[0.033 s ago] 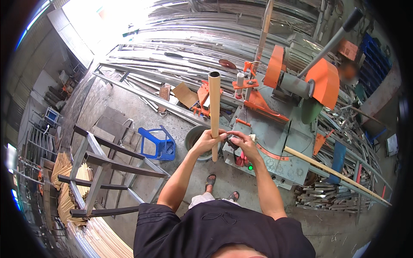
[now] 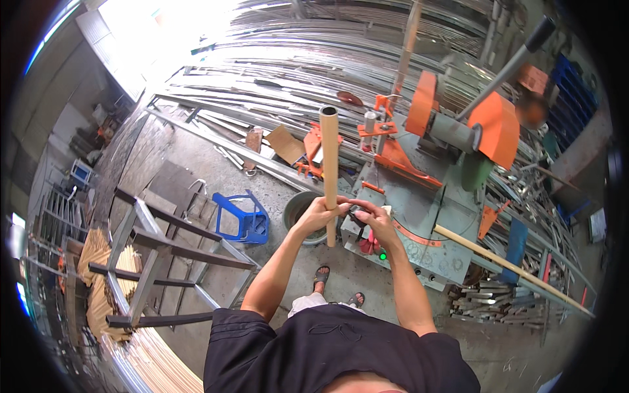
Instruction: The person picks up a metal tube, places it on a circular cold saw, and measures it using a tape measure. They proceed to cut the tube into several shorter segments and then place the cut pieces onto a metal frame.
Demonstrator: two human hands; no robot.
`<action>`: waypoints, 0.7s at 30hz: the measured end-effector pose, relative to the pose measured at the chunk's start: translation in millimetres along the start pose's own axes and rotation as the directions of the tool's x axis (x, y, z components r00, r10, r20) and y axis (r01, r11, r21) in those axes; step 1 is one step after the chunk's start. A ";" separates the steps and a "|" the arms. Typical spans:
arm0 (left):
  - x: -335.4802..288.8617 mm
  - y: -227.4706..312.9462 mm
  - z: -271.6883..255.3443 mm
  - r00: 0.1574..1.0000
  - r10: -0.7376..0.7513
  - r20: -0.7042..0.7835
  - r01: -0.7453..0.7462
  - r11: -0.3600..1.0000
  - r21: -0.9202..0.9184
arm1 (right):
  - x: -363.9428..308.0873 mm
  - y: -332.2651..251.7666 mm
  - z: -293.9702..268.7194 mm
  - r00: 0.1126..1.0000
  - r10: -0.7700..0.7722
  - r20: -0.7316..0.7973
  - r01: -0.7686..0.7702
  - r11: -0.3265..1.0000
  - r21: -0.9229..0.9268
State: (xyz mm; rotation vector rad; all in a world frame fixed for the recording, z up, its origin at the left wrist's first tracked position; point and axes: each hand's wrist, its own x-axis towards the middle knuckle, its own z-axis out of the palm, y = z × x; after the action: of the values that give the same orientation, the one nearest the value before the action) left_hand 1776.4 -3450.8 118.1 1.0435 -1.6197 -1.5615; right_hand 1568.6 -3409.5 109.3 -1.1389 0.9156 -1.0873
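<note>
My left hand (image 2: 320,215) is closed around a tan hollow tube (image 2: 329,154), which stands nearly upright with its open end toward me. My right hand (image 2: 380,221) is bent with its fingers pinched together close to my left fingertips. A small dark thing shows at those fingers, too hidden to name. Just beyond and to the right stands a cut-off saw with a grey base (image 2: 422,252), orange guards (image 2: 495,134) and a green disc (image 2: 476,171). A green light (image 2: 382,257) glows on its front, below my right hand.
A round bucket (image 2: 288,213) stands behind my left hand, and a blue stool (image 2: 262,219) farther left. Metal framework (image 2: 167,243) rises at the left. Another tan tube (image 2: 511,267) extends right from the saw. Offcuts (image 2: 501,302) are heaped below it; long metal bars (image 2: 288,98) lie behind.
</note>
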 end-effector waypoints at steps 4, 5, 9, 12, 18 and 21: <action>-8.8 15.4 -5.6 0.996 0.039 0.076 -0.031 0.994 -0.105 | -2.1 14.2 3.1 0.999 -0.043 -0.018 0.042 0.997 -0.064; -15.1 23.2 -8.9 0.996 0.020 0.087 -0.012 0.996 -0.087 | 3.9 26.9 7.4 0.991 -0.133 0.009 0.133 0.990 -0.053; -12.8 -13.3 -12.0 0.996 0.090 -0.001 -0.090 0.993 0.075 | 16.0 25.8 32.4 0.967 -0.188 -0.172 0.098 0.897 -0.430; -28.8 -14.1 -17.9 0.975 0.176 -0.138 -0.153 0.975 0.162 | 18.9 29.5 41.6 0.991 -0.113 -0.065 0.080 0.921 -0.383; -60.7 32.8 -121.8 0.937 -0.002 -0.349 -0.038 0.993 -0.109 | -89.8 145.7 -57.7 0.995 -0.011 -0.100 -0.029 0.921 -0.387; -76.0 63.1 -194.4 0.836 0.014 -0.549 -0.077 0.993 -0.092 | -224.0 204.4 -142.6 0.894 0.436 -0.103 -0.435 0.789 -0.434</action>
State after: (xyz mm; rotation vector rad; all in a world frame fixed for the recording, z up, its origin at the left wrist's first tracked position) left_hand 1975.8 -3478.5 201.9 1.2409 -1.1363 -1.1545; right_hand 1416.9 -3211.3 -114.4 -1.2102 1.3964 -0.4987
